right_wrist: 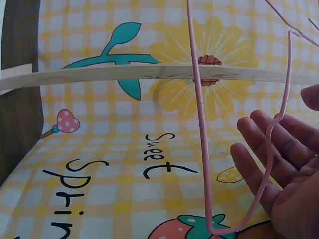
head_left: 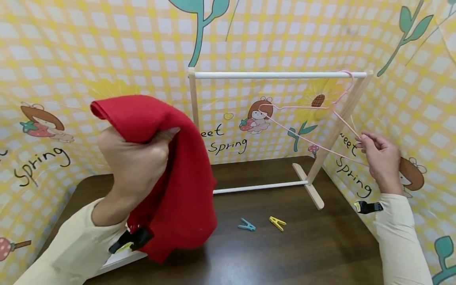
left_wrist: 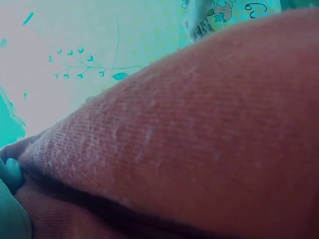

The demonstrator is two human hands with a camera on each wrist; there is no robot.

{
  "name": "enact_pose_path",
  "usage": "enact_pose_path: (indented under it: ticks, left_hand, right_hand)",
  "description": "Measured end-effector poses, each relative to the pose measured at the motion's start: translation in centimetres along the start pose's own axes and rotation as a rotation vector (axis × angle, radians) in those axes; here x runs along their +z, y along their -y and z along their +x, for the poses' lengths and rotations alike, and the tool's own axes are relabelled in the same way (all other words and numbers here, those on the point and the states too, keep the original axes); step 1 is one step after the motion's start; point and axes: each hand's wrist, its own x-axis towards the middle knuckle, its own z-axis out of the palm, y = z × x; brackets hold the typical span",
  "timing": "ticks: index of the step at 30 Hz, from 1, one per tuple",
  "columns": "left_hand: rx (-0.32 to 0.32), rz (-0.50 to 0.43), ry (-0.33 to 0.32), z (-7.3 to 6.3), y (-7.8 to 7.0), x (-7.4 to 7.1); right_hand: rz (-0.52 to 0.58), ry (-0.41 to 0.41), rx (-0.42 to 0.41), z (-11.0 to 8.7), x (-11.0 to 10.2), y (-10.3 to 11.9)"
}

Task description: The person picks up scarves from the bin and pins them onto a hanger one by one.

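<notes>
In the head view, my left hand (head_left: 137, 158) grips a folded red knitted cloth (head_left: 189, 186) in the air, left of a wooden drying rack. Whether it is a garment cannot be told. Its ribbed surface (left_wrist: 189, 124) fills most of the left wrist view, with fingertips (left_wrist: 12, 172) at the edge. A thin pink clothes hanger (head_left: 303, 136) hangs by its hook from the rack's top rod. My right hand (head_left: 384, 158) is at the hanger's near end. In the right wrist view, its loosely extended fingers (right_wrist: 281, 149) touch the pink wire (right_wrist: 202, 114), the thumb apart.
The rack (head_left: 281, 74) has wooden posts, white rods and a wooden foot (head_left: 310, 188). A blue clothespin (head_left: 247, 225) and a yellow clothespin (head_left: 277, 223) lie on the dark table (head_left: 285, 257). A white edge (head_left: 119, 261) shows under the left forearm. Patterned cloth walls (head_left: 142, 47) surround the table.
</notes>
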Motion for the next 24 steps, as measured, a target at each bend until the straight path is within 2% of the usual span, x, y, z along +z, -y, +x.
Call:
enact_pose_path:
  ticks: [6,10,14,21,24]
  left_hand:
    - [0.007,0.011,-0.005,-0.2,-0.2,0.2]
    - [0.004,0.021,-0.011,-0.3,-0.3,0.2]
    - [0.013,0.025,-0.008,-0.3,-0.3,0.1]
    - [0.017,0.011,-0.008,-0.6,-0.2,-0.3]
    - [0.018,0.007,-0.004,-0.7,-0.1,-0.4]
  right_hand:
    - [-0.050,0.128,-0.030,-0.3,-0.3,-0.2]
    - [-0.027,0.198,0.001,-0.6,-0.5,-0.3]
    - [0.065,0.286,0.062,-0.8,-1.0,-0.6]
    - [0.199,0.520,0.148,-0.9,-1.5,-1.5]
    - [0.254,0.577,0.206,-1.0,-1.6,-1.9]
